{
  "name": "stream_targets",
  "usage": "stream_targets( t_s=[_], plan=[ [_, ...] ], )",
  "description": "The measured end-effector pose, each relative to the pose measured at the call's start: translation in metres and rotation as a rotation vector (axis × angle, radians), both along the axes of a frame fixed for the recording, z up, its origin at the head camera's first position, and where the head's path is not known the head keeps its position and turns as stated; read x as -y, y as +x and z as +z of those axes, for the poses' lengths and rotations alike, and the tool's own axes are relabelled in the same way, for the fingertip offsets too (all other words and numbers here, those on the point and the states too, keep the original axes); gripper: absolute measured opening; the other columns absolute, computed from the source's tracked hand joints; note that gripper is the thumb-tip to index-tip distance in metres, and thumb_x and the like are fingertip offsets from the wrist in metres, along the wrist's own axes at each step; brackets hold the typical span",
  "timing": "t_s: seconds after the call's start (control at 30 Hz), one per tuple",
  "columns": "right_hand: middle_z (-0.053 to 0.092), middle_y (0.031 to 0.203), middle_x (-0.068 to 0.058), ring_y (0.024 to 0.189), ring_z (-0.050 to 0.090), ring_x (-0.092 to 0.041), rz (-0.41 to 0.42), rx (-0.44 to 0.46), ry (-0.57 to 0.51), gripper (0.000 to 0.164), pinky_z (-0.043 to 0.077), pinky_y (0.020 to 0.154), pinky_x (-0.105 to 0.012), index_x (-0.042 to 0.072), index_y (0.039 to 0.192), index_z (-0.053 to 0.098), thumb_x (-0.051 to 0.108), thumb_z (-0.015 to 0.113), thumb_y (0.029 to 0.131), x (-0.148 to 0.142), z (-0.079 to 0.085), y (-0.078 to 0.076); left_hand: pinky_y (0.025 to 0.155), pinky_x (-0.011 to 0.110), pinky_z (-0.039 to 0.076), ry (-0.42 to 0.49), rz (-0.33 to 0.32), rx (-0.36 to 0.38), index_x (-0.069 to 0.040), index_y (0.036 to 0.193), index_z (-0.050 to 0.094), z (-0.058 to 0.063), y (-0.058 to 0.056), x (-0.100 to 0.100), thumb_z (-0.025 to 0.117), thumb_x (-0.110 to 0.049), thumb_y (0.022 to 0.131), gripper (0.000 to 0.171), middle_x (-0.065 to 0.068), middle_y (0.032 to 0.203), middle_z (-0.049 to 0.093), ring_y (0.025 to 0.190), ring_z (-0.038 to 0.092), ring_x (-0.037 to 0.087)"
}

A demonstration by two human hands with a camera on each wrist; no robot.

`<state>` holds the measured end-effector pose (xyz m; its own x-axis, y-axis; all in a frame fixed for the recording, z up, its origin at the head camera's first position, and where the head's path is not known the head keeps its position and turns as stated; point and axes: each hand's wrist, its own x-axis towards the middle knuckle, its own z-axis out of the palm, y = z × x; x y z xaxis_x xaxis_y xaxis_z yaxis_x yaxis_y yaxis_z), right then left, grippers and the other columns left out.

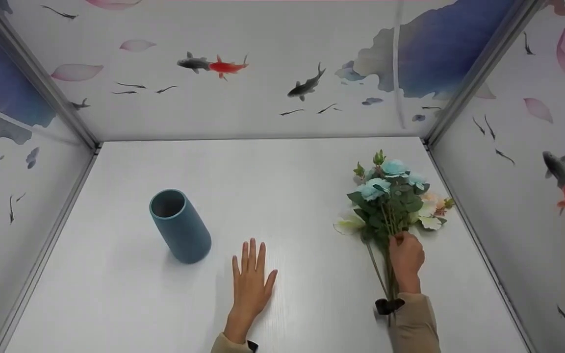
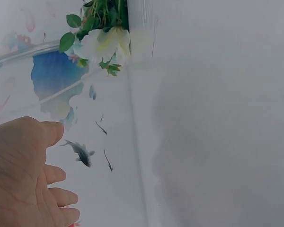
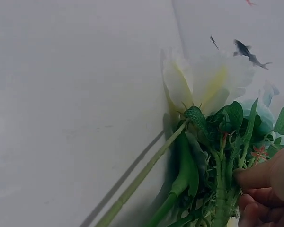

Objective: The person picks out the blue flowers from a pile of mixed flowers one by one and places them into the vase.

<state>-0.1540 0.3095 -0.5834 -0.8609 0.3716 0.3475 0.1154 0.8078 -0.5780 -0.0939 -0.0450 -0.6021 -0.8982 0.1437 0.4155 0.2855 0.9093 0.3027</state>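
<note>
A bunch of artificial flowers [image 1: 390,196] is lying on the white tabletop [image 1: 287,186] at about 3 o'clock, its blue and cream heads pointing away towards 12 o'clock and its stems [image 1: 385,264] running back towards the person. The stems are gripped by the right hand [image 1: 406,257], whose fingers are curled round them just below the foliage; in the right wrist view the fingertips [image 3: 258,177] are seen pinched against the green stalks, while one long stem [image 3: 142,177] lies loose to the side, outside the grip. The left hand [image 1: 252,282] is laid flat and open on the tabletop at 6 o'clock, fingers straight and holding nothing. A blue vase [image 1: 180,226] stands upright at about 9 o'clock, just beyond the left hand and well apart from the flowers, its mouth open to the top.

For the grasp to be made well, all the stems should probably be gathered into the right hand, the stray one included, so that none is left trailing when the bunch is lifted. A hold lower on the stems would likely give better control of the heavy heads. The vase looks narrow and could be tipped easily, so it may be worth steadying with the free hand.
</note>
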Motion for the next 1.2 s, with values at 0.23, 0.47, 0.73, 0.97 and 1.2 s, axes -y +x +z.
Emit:
stream_targets(
  t_s=[0.23,0.47,0.73,0.97,1.2],
  plan=[
    [0.059,0.066,-0.015,0.058,0.053,-0.029,0.003,0.005,-0.108,0.012,0.037,0.053,-0.038,-0.004,0.079,0.066,0.006,0.066,0.085,-0.003,0.003,0.002,0.102,0.061,0.023,-0.018,0.003,0.002,-0.001,0.140,0.038,0.000,0.000,-0.001,0.062,-0.036,0.087,0.069,0.023,0.147,0.030,0.135,0.025,0.038],
    [0.058,0.066,-0.014,0.058,0.051,-0.026,-0.013,0.016,-0.137,0.012,0.036,0.055,-0.035,-0.004,0.080,0.066,0.005,0.063,0.087,-0.002,0.006,0.002,0.102,0.061,0.023,-0.002,-0.003,0.007,-0.001,0.140,0.038,0.000,0.001,-0.002,0.064,-0.035,0.086,0.069,0.023,0.147,0.030,0.135,0.025,0.038],
    [0.056,0.066,-0.014,0.057,0.051,-0.028,-0.035,-0.021,-0.080,0.012,0.036,0.054,-0.038,-0.004,0.078,0.064,0.005,0.063,0.087,0.001,0.000,0.003,0.101,0.061,0.023,0.001,-0.013,0.003,0.000,0.140,0.038,0.000,0.002,-0.002,0.064,-0.035,0.086,0.069,0.023,0.147,0.031,0.135,0.025,0.038],
    [0.053,0.068,-0.014,0.056,0.052,-0.030,-0.013,-0.054,0.020,0.012,0.038,0.050,-0.044,-0.001,0.078,0.059,0.002,0.070,0.080,0.004,-0.006,0.012,0.100,0.061,0.025,-0.015,-0.013,-0.025,0.000,0.139,0.040,-0.002,0.003,-0.002,0.064,-0.034,0.085,0.069,0.024,0.145,0.033,0.134,0.028,0.038],
    [0.053,0.071,-0.021,0.060,0.054,-0.039,-0.046,0.044,0.062,0.013,0.041,0.052,-0.052,-0.004,0.078,0.054,0.000,0.066,0.080,0.003,-0.002,0.021,0.100,0.061,0.025,-0.008,-0.020,-0.018,0.001,0.138,0.040,0.000,0.003,-0.004,0.064,-0.034,0.085,0.068,0.024,0.145,0.033,0.134,0.028,0.039]
  ],
)
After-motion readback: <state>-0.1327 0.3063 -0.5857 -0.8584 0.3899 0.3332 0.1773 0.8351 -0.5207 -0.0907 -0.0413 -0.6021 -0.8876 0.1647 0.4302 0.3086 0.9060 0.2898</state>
